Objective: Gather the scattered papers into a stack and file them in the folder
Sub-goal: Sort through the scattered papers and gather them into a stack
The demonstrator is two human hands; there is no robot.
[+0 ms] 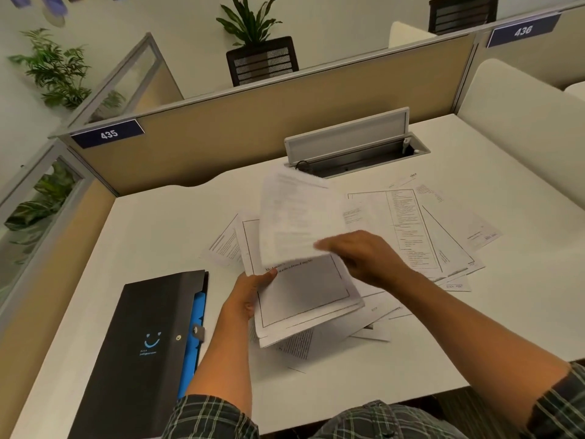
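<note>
1. At centre frame, a person's left hand (pixel 253 291) grips the left edge of a partly gathered stack of white printed papers (pixel 304 299), thumb on top and fingers curled beneath, holding it just above the white desk (pixel 152 236).
2. The right hand (pixel 357 251) pinches a single white printed sheet (pixel 294 217), blurred and lifted on end over the stack.
3. More loose white printed sheets (pixel 421 236) lie fanned across the right of centre and under the stack; they overlap too much for an exact count, though at least six edges show.
4. One black flat folder with a blue smile mark (pixel 148 346) lies closed at lower left, just beside the left forearm, blue dividers showing along its right edge.
5. Judged from here, the sheet should be laid flat with corners matched to the stack, the left thumb lifting briefly to admit it; squaring the edges against the desk now would ease filing later.
</note>
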